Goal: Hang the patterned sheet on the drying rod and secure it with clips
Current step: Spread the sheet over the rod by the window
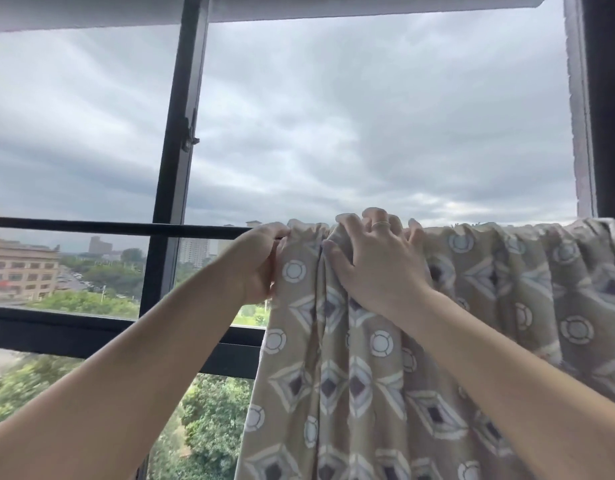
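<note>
- Head view: nearest to me are my two bare forearms, reaching up and away from the lower corners toward the rod.
- My left hand (261, 265) is curled shut on the left edge of the patterned sheet (368, 375), right where the cloth meets the drying rod (126, 228); the fingertips fold over the top hem, and I cannot tell whether they also wrap the rod beneath.
- My right hand (375, 261) lies just beside the left, fingers spread and bent over the bunched top of the sheet, pressing the gathered folds down; a thin ring (380, 224) sits on one finger.
- The sheet is tan with white rings and dark diamond shapes. It is draped over the rod from my left hand rightward past my right hand to the frame edge, crumpled along the top and hanging in loose folds below both wrists.
- To the left of my left hand the dark rod runs bare.
- Beyond my hands stands the black window frame (181, 133), with a grey cloudy sky above and buildings and green trees below the rod.
</note>
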